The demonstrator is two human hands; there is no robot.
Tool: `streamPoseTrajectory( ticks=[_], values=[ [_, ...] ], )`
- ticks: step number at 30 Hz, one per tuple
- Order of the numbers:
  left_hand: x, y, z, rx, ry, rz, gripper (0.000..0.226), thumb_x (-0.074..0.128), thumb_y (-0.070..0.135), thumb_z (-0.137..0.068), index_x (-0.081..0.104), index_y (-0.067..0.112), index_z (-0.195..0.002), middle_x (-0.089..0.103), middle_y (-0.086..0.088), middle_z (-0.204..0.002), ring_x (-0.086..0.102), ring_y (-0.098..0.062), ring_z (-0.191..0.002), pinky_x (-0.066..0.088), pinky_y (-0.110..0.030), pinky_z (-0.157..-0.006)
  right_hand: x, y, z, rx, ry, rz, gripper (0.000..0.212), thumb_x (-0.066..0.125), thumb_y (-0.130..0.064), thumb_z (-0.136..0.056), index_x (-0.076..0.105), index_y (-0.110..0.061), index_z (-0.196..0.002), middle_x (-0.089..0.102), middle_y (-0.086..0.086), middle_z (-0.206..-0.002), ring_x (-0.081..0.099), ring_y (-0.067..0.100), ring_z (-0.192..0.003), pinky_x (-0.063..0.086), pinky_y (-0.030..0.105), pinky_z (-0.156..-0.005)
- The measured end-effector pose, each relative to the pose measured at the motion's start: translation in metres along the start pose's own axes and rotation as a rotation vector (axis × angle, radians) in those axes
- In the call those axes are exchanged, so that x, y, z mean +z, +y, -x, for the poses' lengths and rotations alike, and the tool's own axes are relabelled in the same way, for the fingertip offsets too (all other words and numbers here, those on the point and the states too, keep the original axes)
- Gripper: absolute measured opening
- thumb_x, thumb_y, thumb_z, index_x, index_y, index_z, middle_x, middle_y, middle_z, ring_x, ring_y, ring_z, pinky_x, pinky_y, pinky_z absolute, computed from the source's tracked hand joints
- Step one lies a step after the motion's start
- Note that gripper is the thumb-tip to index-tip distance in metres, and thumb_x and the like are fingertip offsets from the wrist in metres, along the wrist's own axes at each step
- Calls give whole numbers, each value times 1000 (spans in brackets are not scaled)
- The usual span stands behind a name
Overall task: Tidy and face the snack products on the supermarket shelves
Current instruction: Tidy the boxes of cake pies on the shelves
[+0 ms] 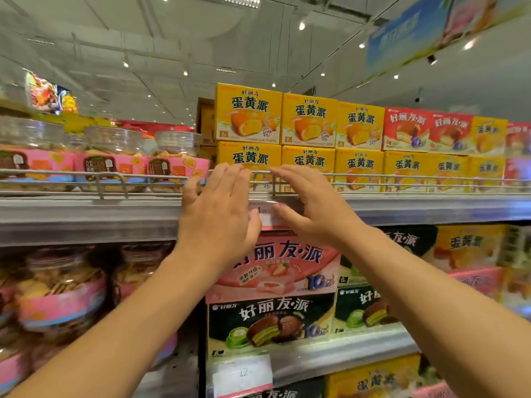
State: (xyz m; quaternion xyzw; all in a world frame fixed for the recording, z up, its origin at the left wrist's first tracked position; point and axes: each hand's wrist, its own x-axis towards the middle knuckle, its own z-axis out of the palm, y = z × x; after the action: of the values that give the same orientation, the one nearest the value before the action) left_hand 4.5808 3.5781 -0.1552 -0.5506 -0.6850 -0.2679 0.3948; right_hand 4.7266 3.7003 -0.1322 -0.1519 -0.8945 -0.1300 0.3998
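Setting: supermarket aisle under a white ceiling with spot lights, seen from the head view; a grey metal upper shelf (86,216) runs across the frame with a thin wire guard rail (115,179) along its front edge.
Upper shelf, right: yellow cardboard egg-yolk pie boxes (248,114) stand two high, faces forward, with red cardboard pie boxes (408,129) further right in the top row.
Upper shelf, left: clear plastic biscuit tubs with pink paper bands (112,165) sit behind the rail.
Left hand (215,214): raised in front of the shelf edge, fingers straight and together, fingertips at the rail before the lower yellow box; the grip is spread flat and holds nothing.
Right hand (313,208): just beside the left, fingers extended and slightly apart, fingertips at the rail, thumb over a white paper price label (263,215) on the shelf strip; the grip clasps nothing.
Lower shelf: a pink strawberry pie box (287,268) lies on a dark green matcha pie box (267,317), both facing out; blurred pink-banded jars (60,297) stand to the left.
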Motion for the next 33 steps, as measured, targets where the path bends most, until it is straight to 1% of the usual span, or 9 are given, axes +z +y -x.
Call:
streamPoseTrajectory(
  ticks=[4, 6, 9, 12, 17, 24, 27, 30, 33],
  values=[
    [0, 14, -8, -62, -34, -81, 63, 52, 39, -84, 38, 14, -141, 47, -5, -137, 37, -26, -133, 18, -52, -106, -27, 47, 25, 27, -32, 10, 60, 50, -40, -93, 36, -19, -147, 41, 0, -150, 31, 15, -139, 21, 28, -114],
    [3, 34, -16, -74, -19, -109, 68, 48, 40, -83, 37, 15, -145, 43, -8, -144, 33, -31, -138, 16, -52, -107, -46, 91, 49, 90, -15, 79, 59, 53, -38, -94, 37, -17, -147, 38, 3, -152, 29, 17, -142, 18, 29, -115],
    [17, 85, -35, -23, 8, -67, 70, 53, 39, -83, 37, 16, -147, 32, -11, -154, 23, -32, -145, 14, -53, -112, -73, 163, 86, 199, -11, 182, 61, 55, -35, -94, 37, -13, -147, 35, 8, -154, 27, 22, -143, 17, 34, -118],
    [36, 152, -58, 57, -24, -47, 75, 46, 48, -82, 32, 18, -150, 28, -9, -157, 18, -30, -147, 13, -50, -114, -92, 222, 111, 277, -40, 214, 68, 51, -44, -94, 30, -13, -151, 27, 9, -157, 20, 24, -146, 16, 40, -120],
    [74, 237, -90, 149, -86, -51, 77, 44, 51, -88, 17, 23, -154, 18, -3, -161, 8, -23, -150, 5, -43, -118, -102, 276, 129, 183, -73, 247, 70, 39, -56, -94, 26, -19, -152, 26, 6, -158, 19, 22, -145, 10, 43, -120],
    [102, 288, -119, 143, -95, -71, 78, 34, 55, -88, 7, 24, -155, 8, 2, -163, -2, -19, -150, -3, -42, -119, -110, 308, 142, 73, 2, 221, 62, 42, -53, -93, 40, -23, -147, 46, 8, -143, 37, 26, -132, 26, 46, -113],
    [105, 300, -122, 144, -123, -54, 78, 32, 54, -85, 20, 19, -153, 27, 0, -158, 17, -20, -148, 8, -42, -119, -108, 313, 144, 44, 19, 178, 62, 45, -53, -92, 40, -25, -147, 46, 3, -143, 37, 21, -133, 23, 40, -114],
    [107, 308, -120, 158, -55, -39, 72, 41, 49, -80, 50, 10, -140, 59, -5, -131, 53, -25, -123, 32, -43, -105, -109, 317, 144, 36, 58, 148, 61, 47, -52, -90, 45, -24, -144, 52, 0, -137, 42, 20, -128, 27, 37, -110],
    [109, 308, -121, 123, -8, -8, 67, 44, 48, -77, 58, 11, -131, 65, -2, -119, 59, -24, -111, 40, -42, -96, -111, 317, 143, 40, 38, 135, 61, 47, -54, -89, 44, -26, -144, 52, -4, -135, 42, 17, -128, 28, 34, -109]
  ],
)
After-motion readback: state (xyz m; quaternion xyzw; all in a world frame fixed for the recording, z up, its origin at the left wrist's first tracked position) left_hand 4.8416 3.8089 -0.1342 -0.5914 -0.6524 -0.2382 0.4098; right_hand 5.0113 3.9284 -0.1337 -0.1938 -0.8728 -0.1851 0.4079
